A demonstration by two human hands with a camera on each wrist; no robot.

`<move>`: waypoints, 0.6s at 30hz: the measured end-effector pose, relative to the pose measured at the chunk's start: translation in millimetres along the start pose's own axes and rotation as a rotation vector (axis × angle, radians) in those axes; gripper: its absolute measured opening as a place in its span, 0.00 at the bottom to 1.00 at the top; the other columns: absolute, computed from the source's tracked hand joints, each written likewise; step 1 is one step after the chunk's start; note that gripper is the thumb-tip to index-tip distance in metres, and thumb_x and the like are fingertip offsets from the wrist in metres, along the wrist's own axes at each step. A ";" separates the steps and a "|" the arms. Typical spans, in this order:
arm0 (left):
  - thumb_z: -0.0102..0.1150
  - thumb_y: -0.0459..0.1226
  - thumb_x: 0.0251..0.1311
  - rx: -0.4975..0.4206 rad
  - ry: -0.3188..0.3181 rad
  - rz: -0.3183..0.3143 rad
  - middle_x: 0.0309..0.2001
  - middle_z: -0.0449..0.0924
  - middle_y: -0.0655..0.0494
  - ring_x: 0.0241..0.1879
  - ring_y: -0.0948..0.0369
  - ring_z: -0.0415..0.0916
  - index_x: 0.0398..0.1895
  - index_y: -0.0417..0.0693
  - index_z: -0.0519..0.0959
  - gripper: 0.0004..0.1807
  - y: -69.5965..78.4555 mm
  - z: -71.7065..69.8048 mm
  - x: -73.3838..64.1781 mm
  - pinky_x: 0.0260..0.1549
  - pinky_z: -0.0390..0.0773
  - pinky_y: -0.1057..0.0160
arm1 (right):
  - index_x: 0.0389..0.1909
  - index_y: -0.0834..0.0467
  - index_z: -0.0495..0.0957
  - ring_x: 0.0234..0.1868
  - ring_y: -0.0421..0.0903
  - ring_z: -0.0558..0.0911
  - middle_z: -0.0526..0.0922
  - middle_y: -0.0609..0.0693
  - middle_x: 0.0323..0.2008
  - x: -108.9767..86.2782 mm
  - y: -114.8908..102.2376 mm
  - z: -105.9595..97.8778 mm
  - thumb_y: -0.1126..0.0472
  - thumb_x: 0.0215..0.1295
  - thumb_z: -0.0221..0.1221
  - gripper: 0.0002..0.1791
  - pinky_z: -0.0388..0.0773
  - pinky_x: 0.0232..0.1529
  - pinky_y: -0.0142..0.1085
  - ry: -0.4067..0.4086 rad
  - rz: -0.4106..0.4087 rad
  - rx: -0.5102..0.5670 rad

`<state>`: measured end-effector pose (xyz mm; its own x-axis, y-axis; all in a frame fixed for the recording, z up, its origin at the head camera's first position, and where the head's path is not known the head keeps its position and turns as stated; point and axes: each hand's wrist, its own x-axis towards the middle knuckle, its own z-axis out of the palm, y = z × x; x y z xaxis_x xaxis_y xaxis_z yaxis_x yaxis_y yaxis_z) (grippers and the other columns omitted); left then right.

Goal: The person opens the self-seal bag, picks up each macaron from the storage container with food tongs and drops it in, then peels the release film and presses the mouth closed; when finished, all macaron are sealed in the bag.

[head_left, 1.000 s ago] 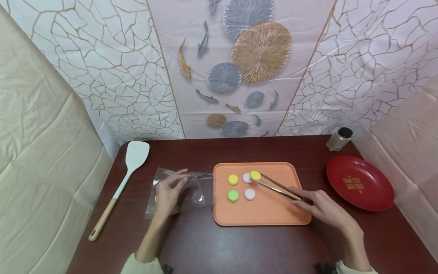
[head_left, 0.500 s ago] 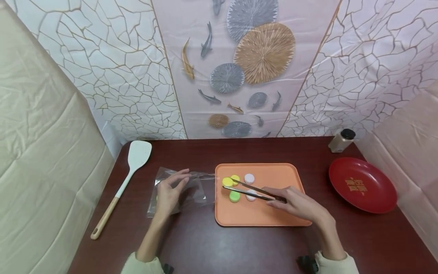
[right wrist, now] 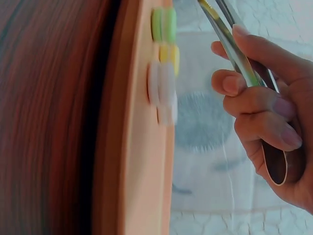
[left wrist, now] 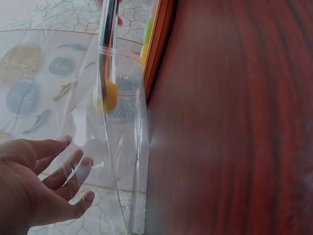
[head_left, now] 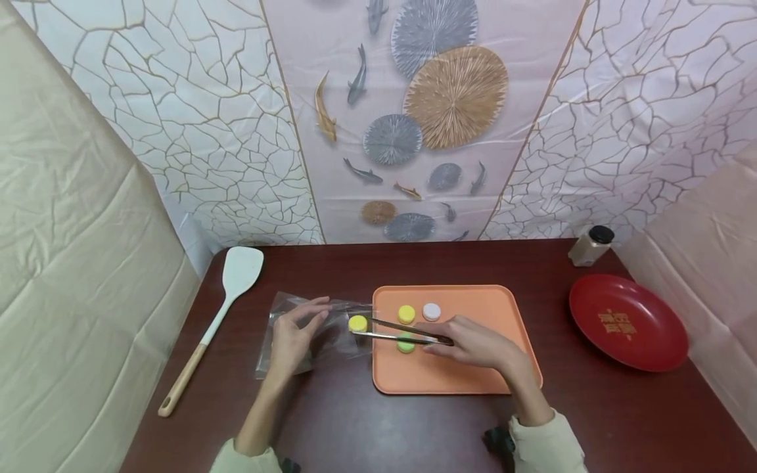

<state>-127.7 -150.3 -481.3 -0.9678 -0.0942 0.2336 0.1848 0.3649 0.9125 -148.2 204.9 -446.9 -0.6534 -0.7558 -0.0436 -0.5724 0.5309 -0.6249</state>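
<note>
My right hand (head_left: pixel 470 343) grips metal tongs (right wrist: pixel 234 54), their tips around a yellow macaron (head_left: pixel 357 324). That macaron is left of the orange tray (head_left: pixel 455 378), at the mouth of a clear plastic bag (left wrist: pixel 124 156); in the left wrist view it shows through the film. My left hand (head_left: pixel 294 335) holds the bag between thumb and fingers, raising its upper side. On the tray lie another yellow macaron (head_left: pixel 406 314), a green macaron (right wrist: pixel 164 24) and two pale macarons (right wrist: pixel 161 83). My right hand and the tongs hide one pale macaron in the head view.
A white spatula (head_left: pixel 239 276) with a wooden handle lies at the left. Over at the right are a red oval plate (head_left: pixel 629 328) and a small jar (head_left: pixel 591 246) with a black lid. Patterned cloth stands behind the dark wooden table (head_left: pixel 390 433).
My right hand has carried the yellow macaron in the tongs leftward across the tray to the bag's mouth. The left hand keeps its place on the bag.
</note>
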 end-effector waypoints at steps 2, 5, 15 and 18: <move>0.71 0.29 0.70 0.002 -0.001 0.000 0.60 0.90 0.43 0.68 0.45 0.83 0.48 0.39 0.92 0.08 -0.6 -0.7 -1.2 0.75 0.72 0.42 | 0.70 0.58 0.83 0.22 0.30 0.60 0.78 0.40 0.26 11.8 -2.9 4.1 0.57 0.82 0.64 0.21 0.62 0.28 0.29 -0.022 -0.017 -0.003; 0.71 0.28 0.70 -0.006 -0.002 0.005 0.59 0.91 0.43 0.68 0.45 0.84 0.48 0.39 0.93 0.07 -1.6 -1.5 -1.6 0.75 0.72 0.44 | 0.71 0.59 0.81 0.22 0.30 0.59 0.75 0.38 0.26 28.1 -6.7 9.4 0.58 0.82 0.63 0.22 0.61 0.28 0.28 -0.055 -0.026 -0.012; 0.73 0.28 0.69 0.032 -0.026 0.023 0.58 0.92 0.47 0.68 0.46 0.83 0.46 0.42 0.93 0.07 -4.6 0.1 -1.8 0.74 0.73 0.42 | 0.75 0.65 0.76 0.19 0.31 0.60 0.85 0.51 0.30 72.8 -18.2 25.5 0.63 0.84 0.58 0.24 0.60 0.27 0.28 -0.100 -0.111 -0.122; 0.73 0.28 0.68 0.033 -0.024 0.032 0.58 0.92 0.47 0.70 0.44 0.81 0.46 0.41 0.93 0.07 -5.5 0.3 -2.1 0.75 0.71 0.41 | 0.73 0.67 0.77 0.22 0.30 0.64 0.87 0.50 0.33 84.2 -22.0 30.0 0.64 0.83 0.57 0.23 0.64 0.29 0.27 -0.091 -0.132 -0.164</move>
<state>-126.8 -151.9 -486.9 -0.9654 -0.0605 0.2538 0.2098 0.3982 0.8930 -175.8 118.1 -460.3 -0.5241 -0.8505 -0.0443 -0.7279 0.4744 -0.4951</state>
